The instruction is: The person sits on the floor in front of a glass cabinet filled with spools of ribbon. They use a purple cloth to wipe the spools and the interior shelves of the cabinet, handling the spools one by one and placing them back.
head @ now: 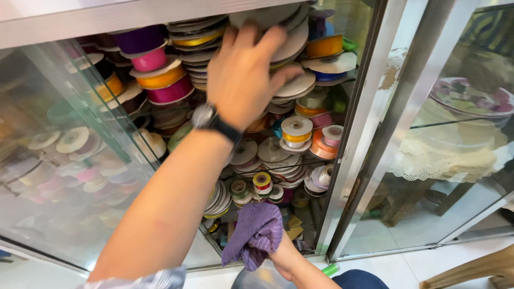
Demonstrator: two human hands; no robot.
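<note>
Head view: a left hand [243, 75] among ribbon spools in a glass cabinet, a right hand [284, 257] with a cloth.

The left hand, a wristwatch [206, 116] on its wrist, reaches far into the cabinet, fingers spread wide and pressed on a stack of flat ribbon reels [292, 43] at the top. Near the bottom edge, the right hand is closed around a bunched purple cloth [256, 233]. Pink and orange spools [160, 75] sit to the left; a metal door frame [369, 123] stands right.

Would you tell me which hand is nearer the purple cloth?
Right. The right hand grips the purple cloth low in the cabinet; the left hand is far above, on stacked ribbon spools.
</note>
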